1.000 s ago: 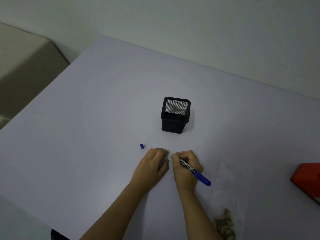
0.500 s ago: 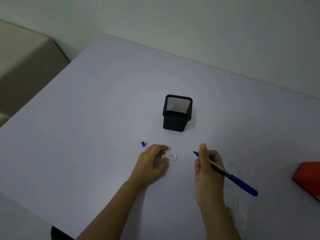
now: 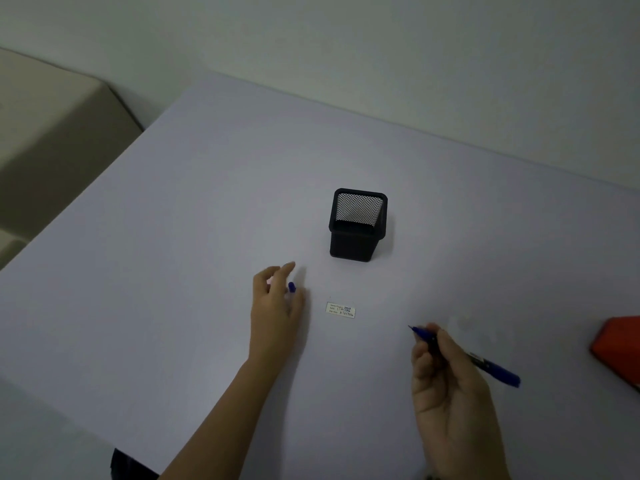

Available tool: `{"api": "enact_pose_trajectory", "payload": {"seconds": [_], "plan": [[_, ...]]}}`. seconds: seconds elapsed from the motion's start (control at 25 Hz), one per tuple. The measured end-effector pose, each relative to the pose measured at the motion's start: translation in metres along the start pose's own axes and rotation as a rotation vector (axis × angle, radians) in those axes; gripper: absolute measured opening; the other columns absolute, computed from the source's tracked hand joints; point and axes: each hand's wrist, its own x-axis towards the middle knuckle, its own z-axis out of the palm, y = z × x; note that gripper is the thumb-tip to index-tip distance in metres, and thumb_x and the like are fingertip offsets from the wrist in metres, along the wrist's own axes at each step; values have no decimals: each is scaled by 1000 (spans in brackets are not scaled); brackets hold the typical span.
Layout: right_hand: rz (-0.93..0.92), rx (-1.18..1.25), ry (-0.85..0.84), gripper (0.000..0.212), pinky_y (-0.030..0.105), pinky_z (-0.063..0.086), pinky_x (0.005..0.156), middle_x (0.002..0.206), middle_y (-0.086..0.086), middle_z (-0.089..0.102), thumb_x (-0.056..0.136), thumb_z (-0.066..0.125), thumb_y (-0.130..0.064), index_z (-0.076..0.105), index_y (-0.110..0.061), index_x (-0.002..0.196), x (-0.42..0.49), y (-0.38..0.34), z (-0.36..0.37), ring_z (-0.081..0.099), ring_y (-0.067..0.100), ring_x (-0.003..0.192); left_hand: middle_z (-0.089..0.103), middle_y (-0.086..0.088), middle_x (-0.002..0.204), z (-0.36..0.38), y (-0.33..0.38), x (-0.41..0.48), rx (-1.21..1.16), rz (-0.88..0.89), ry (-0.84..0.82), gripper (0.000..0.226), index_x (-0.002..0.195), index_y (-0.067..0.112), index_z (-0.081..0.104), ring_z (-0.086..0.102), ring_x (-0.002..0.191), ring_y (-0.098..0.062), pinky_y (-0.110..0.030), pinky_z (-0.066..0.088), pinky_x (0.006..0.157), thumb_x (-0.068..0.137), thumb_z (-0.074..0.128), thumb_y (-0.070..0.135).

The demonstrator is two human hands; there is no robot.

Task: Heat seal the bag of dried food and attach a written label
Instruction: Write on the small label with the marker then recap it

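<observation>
Between my hands on the table [image 3: 173, 237] lay the label [image 3: 340, 310], long axis left–right — left hand [image 3: 277, 306] nearer, closing on the pen cap [image 3: 292, 287]; right hand [image 3: 446, 386] gripped the pen [image 3: 485, 363].

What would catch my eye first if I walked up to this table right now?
Probably the black mesh pen holder standing alone mid-table, and the small written label lying flat just in front of it. Either side are the hands: the left hand at the blue cap, the right hand holding a blue pen.
</observation>
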Motion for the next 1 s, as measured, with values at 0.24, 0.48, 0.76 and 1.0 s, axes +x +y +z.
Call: {"api": "enact_pose_trajectory", "payload": {"seconds": [0.24,0.48,0.76,1.0], "plan": [[-66,-165,-56,40,13,52,48,65,5,73,33,93,-32,73,-12,61,-1,5,12,70,10,57,72,6,79,-27,56,-15,-497,-302,-83,13,100,18,65,66,77,-6,-9,49,69,88,60,16],[-203,-342,-82,76,12,53,53,66,-2,74,5,82,-66,73,-19,63,1,13,20,70,9,60,74,3,74,-39,108,-43,-900,-467,-211,13,87,17,67,70,69,-11,-16,54,62,87,55,12],[-208,-343,-128,66,12,53,55,68,-2,74,10,84,-66,75,-25,61,-2,15,23,71,9,63,74,3,72,-42,117,-46,-953,-478,-242,14,87,17,67,70,69,-11,-15,54,61,86,55,10],[-217,-342,-133,67,11,53,57,70,-4,74,11,83,-68,75,-25,63,-4,16,22,71,9,67,74,5,74,-43,116,-48,-908,-387,-265,11,87,17,67,71,72,-12,-13,52,61,82,58,12]]}}
